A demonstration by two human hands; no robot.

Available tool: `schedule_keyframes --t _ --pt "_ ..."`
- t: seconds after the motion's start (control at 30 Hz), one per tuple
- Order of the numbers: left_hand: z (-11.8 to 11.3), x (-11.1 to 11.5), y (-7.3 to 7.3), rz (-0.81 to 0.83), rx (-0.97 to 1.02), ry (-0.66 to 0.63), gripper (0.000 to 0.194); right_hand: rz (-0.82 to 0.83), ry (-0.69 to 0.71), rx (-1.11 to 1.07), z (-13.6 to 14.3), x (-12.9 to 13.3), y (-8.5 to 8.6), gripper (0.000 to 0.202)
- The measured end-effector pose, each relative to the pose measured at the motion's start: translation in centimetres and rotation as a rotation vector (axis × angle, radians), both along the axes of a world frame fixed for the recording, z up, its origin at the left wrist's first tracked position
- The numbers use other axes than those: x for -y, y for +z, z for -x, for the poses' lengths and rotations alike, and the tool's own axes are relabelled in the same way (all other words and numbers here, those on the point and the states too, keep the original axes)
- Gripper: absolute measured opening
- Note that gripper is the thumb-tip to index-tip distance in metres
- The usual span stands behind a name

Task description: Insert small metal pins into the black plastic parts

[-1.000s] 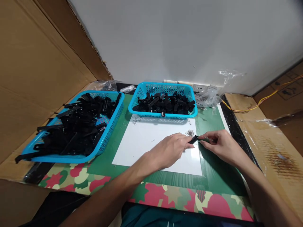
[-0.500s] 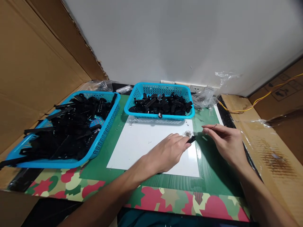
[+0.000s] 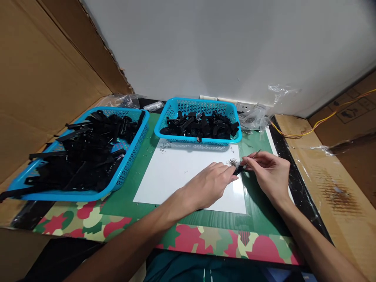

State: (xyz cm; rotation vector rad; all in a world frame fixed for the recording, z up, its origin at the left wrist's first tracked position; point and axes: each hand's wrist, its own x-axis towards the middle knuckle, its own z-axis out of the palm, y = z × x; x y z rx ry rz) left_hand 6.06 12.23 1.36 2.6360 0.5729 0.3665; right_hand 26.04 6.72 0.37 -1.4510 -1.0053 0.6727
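Note:
My left hand (image 3: 210, 182) is closed over the white sheet (image 3: 170, 176), pinching a small black plastic part (image 3: 238, 170) at its fingertips. My right hand (image 3: 270, 172) is closed on a thin pointed metal tool (image 3: 257, 152), whose upper end sticks up past the fingers. Its fingertips meet the far end of the black part, and the exact contact there is hidden. Just behind my left fingertips lies a small heap of fine wire pieces (image 3: 232, 161), too tiny to tell their shape.
A blue basket (image 3: 197, 140) full of small black parts stands at the back. Another blue basket (image 3: 129, 172), heaped with longer black parts, is on the left. Clear plastic bags (image 3: 254, 117) lie at back right. Cardboard (image 3: 331, 184) borders the right, with a yellow cable (image 3: 317, 127).
My right hand has moved left and brought the thin tool to the black part. My left hand keeps hold of that part in nearly the same place. The view has shifted slightly.

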Motion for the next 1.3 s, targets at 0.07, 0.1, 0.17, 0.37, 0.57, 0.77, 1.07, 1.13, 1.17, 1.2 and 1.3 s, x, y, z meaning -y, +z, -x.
schedule_keyframes --t 0.07,0.1,0.17,0.37,0.57,0.77,1.07,1.13,1.17,1.2,1.3 --pt "0.0 0.0 0.0 0.002 0.009 0.000 0.027 -0.011 -0.001 0.006 0.0 0.1 -0.1 0.027" --pt "0.0 0.1 0.0 0.003 0.012 0.000 0.026 -0.019 -0.004 0.008 0.0 0.1 -0.2 0.027" --pt "0.0 0.1 0.0 0.004 0.018 0.001 0.025 -0.028 -0.011 0.011 0.0 0.1 -0.4 0.027" --pt "-0.1 0.1 0.1 0.022 0.018 0.003 0.025 -0.003 -0.010 0.045 -0.2 0.2 -0.7 0.030" --pt "0.0 0.2 0.3 0.090 0.019 0.026 0.031 0.014 0.014 0.139 -0.1 0.4 -0.4 0.031" --pt "-0.1 0.0 0.7 0.107 -0.004 0.024 0.027 0.008 0.016 0.082 0.2 -0.1 -0.6 0.029" --pt "0.3 0.0 0.3 0.067 0.025 0.040 0.027 -0.025 0.075 -0.063 -1.4 -0.5 0.3 0.028" --pt "0.3 -0.1 0.3 0.059 0.017 0.029 0.028 -0.018 0.086 -0.074 -2.0 -0.6 0.5 0.030" --pt "0.3 -0.1 0.4 0.056 0.016 0.026 0.028 -0.024 0.084 -0.069 -2.2 -0.6 0.6 0.030" --pt "0.3 -0.1 0.5 0.053 0.014 0.024 0.028 -0.031 0.084 -0.061 -2.4 -0.7 0.6 0.030" --pt "0.2 -0.1 0.7 0.031 -0.011 0.012 0.030 -0.016 0.122 -0.009 -2.6 -0.7 0.8 0.028"
